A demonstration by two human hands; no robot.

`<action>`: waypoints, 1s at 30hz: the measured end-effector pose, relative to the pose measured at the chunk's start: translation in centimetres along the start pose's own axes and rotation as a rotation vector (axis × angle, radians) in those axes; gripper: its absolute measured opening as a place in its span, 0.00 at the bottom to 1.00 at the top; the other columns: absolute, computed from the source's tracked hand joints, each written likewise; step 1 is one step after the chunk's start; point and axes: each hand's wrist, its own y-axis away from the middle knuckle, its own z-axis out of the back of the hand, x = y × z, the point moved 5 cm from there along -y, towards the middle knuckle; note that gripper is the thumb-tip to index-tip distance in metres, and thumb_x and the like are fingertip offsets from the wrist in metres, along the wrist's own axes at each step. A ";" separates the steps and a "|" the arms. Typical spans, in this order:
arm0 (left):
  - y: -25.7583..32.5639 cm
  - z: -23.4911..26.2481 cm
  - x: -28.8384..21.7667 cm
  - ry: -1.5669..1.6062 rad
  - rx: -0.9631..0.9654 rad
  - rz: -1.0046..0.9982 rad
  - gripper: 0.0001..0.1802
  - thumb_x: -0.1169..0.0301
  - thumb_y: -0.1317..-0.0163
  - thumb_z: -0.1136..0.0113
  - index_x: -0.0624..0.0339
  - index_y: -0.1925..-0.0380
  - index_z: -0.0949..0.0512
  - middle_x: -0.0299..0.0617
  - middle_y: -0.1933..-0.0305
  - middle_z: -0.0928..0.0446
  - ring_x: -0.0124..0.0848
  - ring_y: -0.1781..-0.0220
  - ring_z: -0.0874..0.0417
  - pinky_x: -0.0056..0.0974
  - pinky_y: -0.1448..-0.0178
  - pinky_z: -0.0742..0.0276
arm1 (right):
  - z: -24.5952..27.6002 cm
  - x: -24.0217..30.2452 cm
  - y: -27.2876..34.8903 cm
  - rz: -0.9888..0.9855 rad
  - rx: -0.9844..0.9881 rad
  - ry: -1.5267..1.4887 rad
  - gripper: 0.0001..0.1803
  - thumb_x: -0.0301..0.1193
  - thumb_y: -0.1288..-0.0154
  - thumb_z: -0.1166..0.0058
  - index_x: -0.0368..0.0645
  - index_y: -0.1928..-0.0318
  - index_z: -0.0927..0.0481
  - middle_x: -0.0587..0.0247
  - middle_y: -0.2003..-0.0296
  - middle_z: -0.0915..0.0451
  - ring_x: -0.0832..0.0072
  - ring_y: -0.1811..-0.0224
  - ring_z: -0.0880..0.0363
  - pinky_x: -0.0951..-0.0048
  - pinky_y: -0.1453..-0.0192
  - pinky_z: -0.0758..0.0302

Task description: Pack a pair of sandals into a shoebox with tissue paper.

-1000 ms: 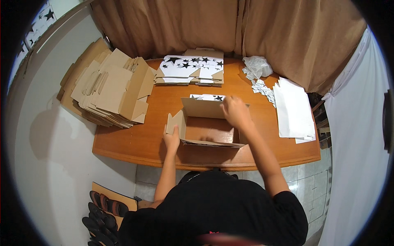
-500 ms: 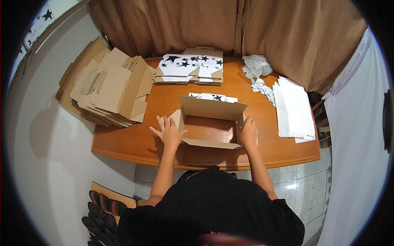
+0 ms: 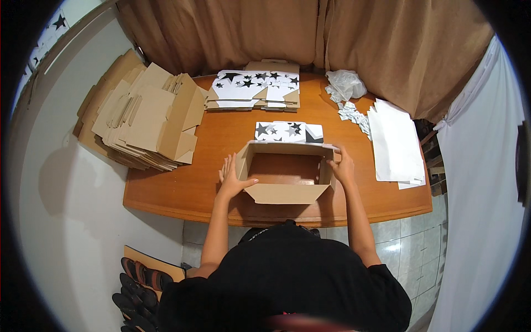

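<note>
A brown cardboard box (image 3: 287, 194) stands opened out near the front middle of the table, and bare wood shows through it. Its near flap leans out toward me; at the far side, a panel (image 3: 289, 132) with black and grey stars on white lies outward. My left hand (image 3: 232, 178) holds the left wall, fingers along the outside and thumb across the near corner. On the right wall, toward the far corner, my right hand (image 3: 343, 167) grips with its thumb at the inner edge and fingers outside.
Flattened cardboard boxes (image 3: 145, 119) lean in a tall stack at the left. Star-printed folded boxes (image 3: 243, 91) lie at the back. White paper sheets (image 3: 394, 146), small paper pieces (image 3: 354, 115) and a clear plastic bag (image 3: 347, 84) lie at the right. Brown curtains (image 3: 232, 33) hang behind the table.
The far flap has swung outward and the near flap has come out toward me. My left hand, spread before, has closed on the left wall; my right hand has moved slightly toward the far corner.
</note>
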 end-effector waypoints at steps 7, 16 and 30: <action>-0.1 1.1 -3.1 -0.092 -0.038 -0.112 0.62 0.46 0.68 0.30 0.52 0.33 0.52 0.46 0.28 0.58 0.43 0.27 0.63 0.60 0.32 0.77 | -1.5 -0.4 1.7 0.328 -0.002 0.215 0.32 0.29 0.54 0.41 0.56 0.44 0.30 0.40 0.46 0.34 0.48 0.45 0.33 0.57 0.43 0.34; -1.4 -1.3 -5.4 -0.390 0.342 -0.184 0.74 0.29 0.78 0.37 0.61 0.33 0.57 0.54 0.29 0.69 0.46 0.27 0.75 0.63 0.36 0.85 | 0.0 -0.6 1.9 0.334 -0.152 0.341 0.32 0.39 0.49 0.42 0.49 0.41 0.33 0.41 0.42 0.40 0.46 0.41 0.41 0.55 0.39 0.42; -0.5 -1.7 -6.7 -0.284 0.370 -0.319 0.58 0.28 0.80 0.38 0.37 0.41 0.34 0.53 0.29 0.70 0.52 0.28 0.77 0.63 0.35 0.85 | 1.1 -3.8 1.4 -0.042 0.131 -0.687 0.19 0.41 0.36 0.55 0.42 0.52 0.26 0.58 0.53 0.27 0.69 0.52 0.28 0.69 0.48 0.32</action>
